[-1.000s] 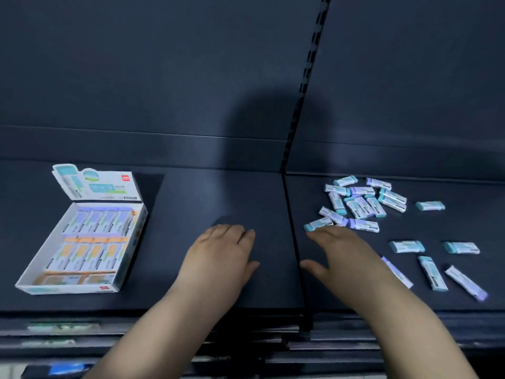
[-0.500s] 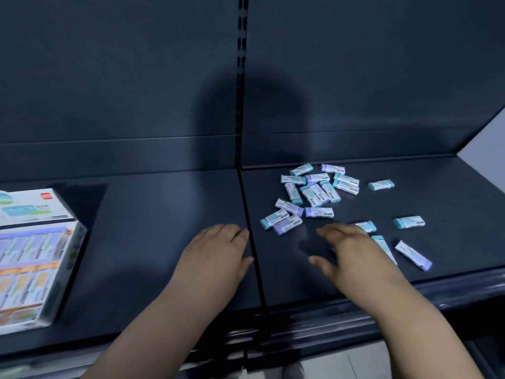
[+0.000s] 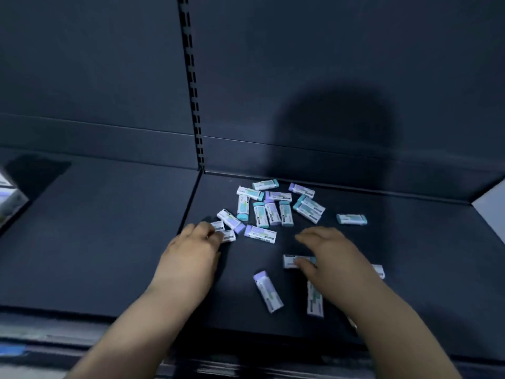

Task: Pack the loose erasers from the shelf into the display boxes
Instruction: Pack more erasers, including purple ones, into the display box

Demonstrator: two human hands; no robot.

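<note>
Several loose erasers (image 3: 273,212), white-sleeved with teal or purple ends, lie in a pile on the right half of the dark shelf (image 3: 109,242). My left hand (image 3: 191,255) lies flat at the pile's left edge, fingertips touching two erasers (image 3: 229,236). My right hand (image 3: 330,255) hovers palm down with fingers spread, its thumb touching one eraser (image 3: 289,261). A purple-ended eraser (image 3: 267,291) and another eraser (image 3: 314,299) lie nearer the front edge. One teal eraser (image 3: 351,218) sits apart on the right. The display box (image 3: 8,198) shows only as a corner at the far left.
A slotted upright (image 3: 191,77) divides the dark back panel and meets the seam between the two shelf halves. A pale side panel (image 3: 492,212) closes the shelf on the right. Lower shelf edges run along the bottom of the view.
The view swung right, so the display box slid almost out of the frame. My left hand moved right to the pile's edge. My right hand now touches an eraser with its thumb.
</note>
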